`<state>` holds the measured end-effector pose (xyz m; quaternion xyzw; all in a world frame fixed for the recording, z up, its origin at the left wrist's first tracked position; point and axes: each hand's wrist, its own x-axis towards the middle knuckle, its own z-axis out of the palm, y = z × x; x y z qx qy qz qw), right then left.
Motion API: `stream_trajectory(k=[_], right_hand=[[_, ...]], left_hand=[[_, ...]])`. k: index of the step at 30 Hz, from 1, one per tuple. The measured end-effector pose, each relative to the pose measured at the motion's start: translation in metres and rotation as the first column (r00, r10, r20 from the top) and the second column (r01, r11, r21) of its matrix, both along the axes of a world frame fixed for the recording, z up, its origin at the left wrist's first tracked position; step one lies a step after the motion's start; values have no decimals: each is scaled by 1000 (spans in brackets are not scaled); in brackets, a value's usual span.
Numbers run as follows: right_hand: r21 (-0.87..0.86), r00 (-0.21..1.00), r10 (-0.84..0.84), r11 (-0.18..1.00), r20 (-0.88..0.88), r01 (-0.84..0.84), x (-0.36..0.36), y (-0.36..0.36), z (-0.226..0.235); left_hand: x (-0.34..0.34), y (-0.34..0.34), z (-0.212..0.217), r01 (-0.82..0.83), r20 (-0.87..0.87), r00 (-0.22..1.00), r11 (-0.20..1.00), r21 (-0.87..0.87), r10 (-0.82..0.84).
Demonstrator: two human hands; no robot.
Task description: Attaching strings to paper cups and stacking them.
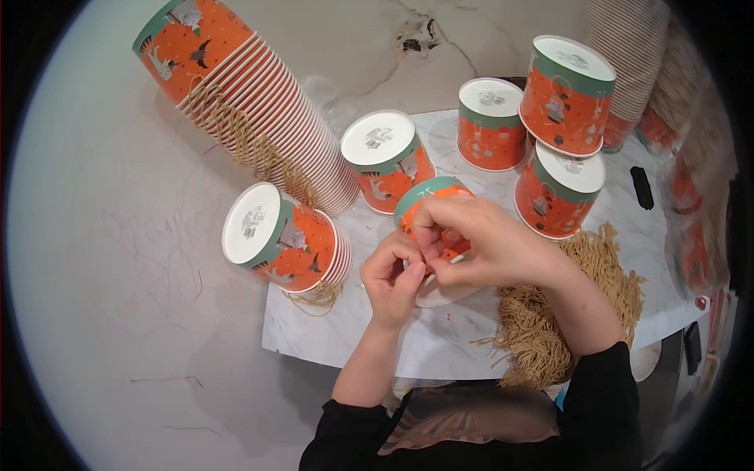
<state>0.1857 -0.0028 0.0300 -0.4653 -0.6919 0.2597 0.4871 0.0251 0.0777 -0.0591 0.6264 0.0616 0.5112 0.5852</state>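
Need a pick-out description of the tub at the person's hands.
Find the white marble-patterned sheet. Near its middle, the left hand and right hand meet over an orange paper tub with a green band. Unlike the neighbouring tubs, it is largely hidden by both hands.

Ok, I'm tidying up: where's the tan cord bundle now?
In the head view, the tan cord bundle lies right of centre, partly hidden by the right forearm.
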Motion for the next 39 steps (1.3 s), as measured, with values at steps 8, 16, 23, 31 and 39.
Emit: stream_trajectory(k=[8,16,23,31,39], right_hand=[[-38,999,-23,999,31,24,-2,-6,5],[444,830,-399,871,390,210,-25,-15,10],[291,844,-355,924,403,249,-29,-22,11],[172,854,-350,936,385,305,-21,-25,13],[41,941,-316,949,124,314,-11,-20,17]], left_hand=[[-6,-2,8,106,3,994,976,-190,-108],[-10,-4,17,202,21,976,871,-447,-216],[-9,1,13,203,36,977,857,-473,-211],[-7,0,13,228,58,972,857,-463,-227],[-4,-2,8,252,64,967,876,-410,-248]])
